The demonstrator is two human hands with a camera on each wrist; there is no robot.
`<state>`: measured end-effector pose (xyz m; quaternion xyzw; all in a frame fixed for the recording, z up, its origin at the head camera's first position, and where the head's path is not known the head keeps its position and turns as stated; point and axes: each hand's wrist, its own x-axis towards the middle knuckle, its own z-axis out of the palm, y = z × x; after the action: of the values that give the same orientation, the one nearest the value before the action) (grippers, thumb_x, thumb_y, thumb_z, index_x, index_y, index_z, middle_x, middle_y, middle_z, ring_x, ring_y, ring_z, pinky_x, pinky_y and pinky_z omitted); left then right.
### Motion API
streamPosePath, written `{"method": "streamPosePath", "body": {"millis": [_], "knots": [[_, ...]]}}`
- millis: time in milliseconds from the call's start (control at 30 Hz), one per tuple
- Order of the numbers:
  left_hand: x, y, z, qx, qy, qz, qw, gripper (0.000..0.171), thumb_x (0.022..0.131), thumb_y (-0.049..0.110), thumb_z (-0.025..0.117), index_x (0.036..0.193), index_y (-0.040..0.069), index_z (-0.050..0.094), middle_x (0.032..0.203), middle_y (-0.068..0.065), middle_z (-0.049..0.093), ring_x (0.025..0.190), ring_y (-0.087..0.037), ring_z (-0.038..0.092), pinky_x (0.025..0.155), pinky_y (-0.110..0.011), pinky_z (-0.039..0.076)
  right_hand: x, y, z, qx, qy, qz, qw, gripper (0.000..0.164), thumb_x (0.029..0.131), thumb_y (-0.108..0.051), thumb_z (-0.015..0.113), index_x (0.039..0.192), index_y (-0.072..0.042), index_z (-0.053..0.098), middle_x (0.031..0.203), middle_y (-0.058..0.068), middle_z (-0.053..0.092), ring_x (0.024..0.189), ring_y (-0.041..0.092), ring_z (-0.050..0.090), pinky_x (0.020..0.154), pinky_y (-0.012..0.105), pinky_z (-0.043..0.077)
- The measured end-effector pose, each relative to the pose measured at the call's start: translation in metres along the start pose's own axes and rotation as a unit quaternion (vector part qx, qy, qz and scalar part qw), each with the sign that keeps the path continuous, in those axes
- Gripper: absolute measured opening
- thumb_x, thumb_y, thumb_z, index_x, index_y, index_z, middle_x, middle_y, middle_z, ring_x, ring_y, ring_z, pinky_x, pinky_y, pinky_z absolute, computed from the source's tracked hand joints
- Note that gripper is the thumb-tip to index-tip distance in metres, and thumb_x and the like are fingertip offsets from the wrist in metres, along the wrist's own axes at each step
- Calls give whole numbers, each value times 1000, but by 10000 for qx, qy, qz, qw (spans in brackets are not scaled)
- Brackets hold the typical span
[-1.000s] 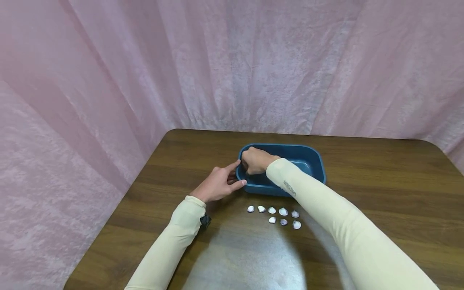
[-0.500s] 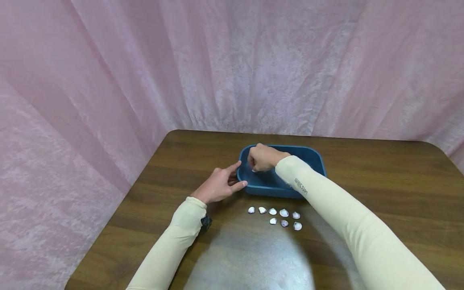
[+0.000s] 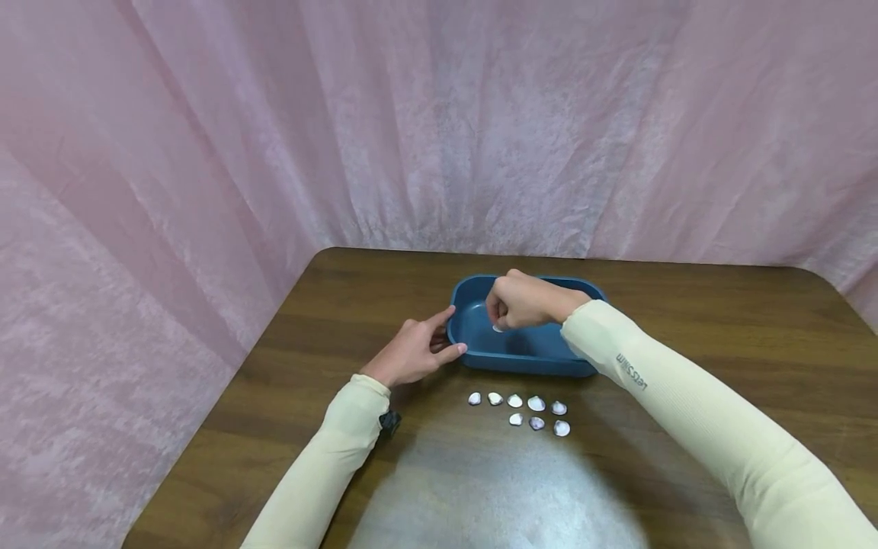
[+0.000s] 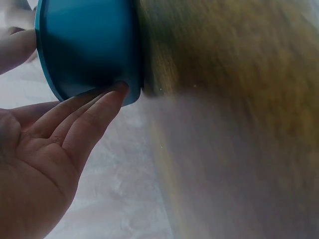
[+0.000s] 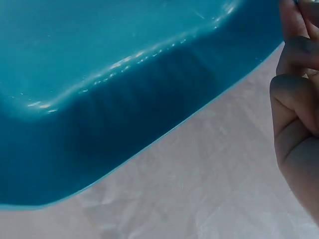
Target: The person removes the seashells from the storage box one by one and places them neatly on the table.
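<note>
A blue rectangular tub [image 3: 480, 357] stands on the wooden table. My left hand [image 3: 414, 352] rests against its left end, index fingertip and thumb at the rim. In the left wrist view the fingers [image 4: 92, 122] lie fairly straight along the tub's outer wall. My right hand [image 3: 524, 301] is over the tub with curled fingers, pinching a small white seashell [image 3: 497, 329] that is mostly hidden. In the right wrist view, the curled fingers [image 5: 294, 99] show beside the tub wall [image 5: 149, 114], and the shell does not show. In front of the tub lie several seashells [image 3: 536, 403] in two rows.
The back row of shells is longer than the front row, which has a shell [image 3: 561, 428] at its right end. A pink curtain [image 3: 439, 130] hangs behind the table [image 3: 720, 343]. A dark wrist device [image 3: 389, 422] is on the left sleeve.
My right hand has risen from the tub's left end and moved right, a white shell now showing at its fingertips. My left hand stays at the tub; the shell rows are unchanged.
</note>
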<state>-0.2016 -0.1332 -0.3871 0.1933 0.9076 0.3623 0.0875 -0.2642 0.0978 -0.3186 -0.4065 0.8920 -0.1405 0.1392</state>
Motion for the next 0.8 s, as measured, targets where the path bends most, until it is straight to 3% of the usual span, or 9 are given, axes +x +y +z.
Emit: {"method": "streamPosePath", "body": {"millis": [167, 400, 533, 800], "knots": [[0, 1, 1, -38, -20, -24, 10000, 78, 96, 34, 68, 158, 5, 30, 138, -18, 63, 123, -23, 67, 100, -36, 56, -16, -5, 3, 79, 146, -13, 9999, 13, 90, -7, 71, 79, -12, 75, 75, -4, 71, 66, 8, 62, 66, 26, 56], [1, 1, -1, -36, 21, 13, 10000, 78, 96, 34, 69, 158, 5, 30, 137, -19, 63, 122, -23, 67, 99, -35, 57, -35, -19, 14, -50, 675, -69, 9977, 14, 89, -6, 68, 78, -14, 71, 61, -6, 62, 55, 6, 53, 55, 21, 47], [0, 1, -1, -43, 52, 88, 9999, 78, 96, 33, 69, 157, 3, 31, 135, -20, 65, 121, -24, 68, 98, -34, 58, -43, -25, 21, 80, 1006, -140, 9948, 15, 89, -7, 70, 77, -16, 70, 68, -8, 67, 61, 4, 55, 59, 21, 49], [-1, 0, -1, -81, 57, 102, 9999, 78, 96, 34, 68, 158, 4, 30, 133, -20, 66, 119, -23, 69, 97, -34, 58, -55, -34, 32, 315, 1273, -631, 9894, 16, 88, -7, 70, 76, -18, 70, 70, -11, 67, 56, -3, 49, 58, 17, 47]]}}
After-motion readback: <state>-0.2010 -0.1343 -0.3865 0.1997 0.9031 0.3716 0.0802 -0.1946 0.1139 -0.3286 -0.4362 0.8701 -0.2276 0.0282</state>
